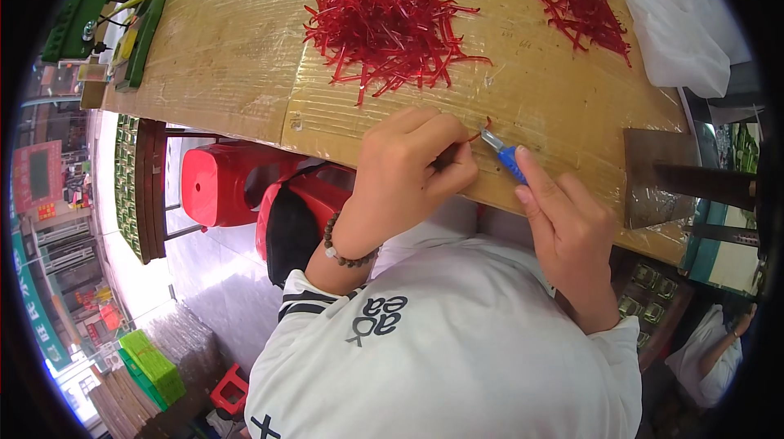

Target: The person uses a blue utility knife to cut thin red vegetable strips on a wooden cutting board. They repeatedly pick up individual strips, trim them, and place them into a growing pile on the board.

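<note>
My left hand (pixel 408 173) is closed in a pinch at the table's near edge, a beaded bracelet on its wrist. Between its fingertips is a thin red strip (pixel 475 137), its tip standing up by the blade. In my right hand (pixel 567 222) is a small knife (pixel 512 163) with a blue handle and a short metal blade, which meets the strip or lies right against it. Beyond my left hand lies a large heap of thin, glossy red strips (pixel 384 22). A smaller pile of similar strips (pixel 580 4) sits at the far right. Their exact kind is unclear.
Cardboard under clear film covers the table (pixel 220 71). A white plastic bag (pixel 682 26) lies at the right, with a dark flat blade-like tool (pixel 657 178) nearer. Green equipment (pixel 82 22) stands far left. Red stools (pixel 216 186) are below the left edge. Another person (pixel 710 357) is lower right.
</note>
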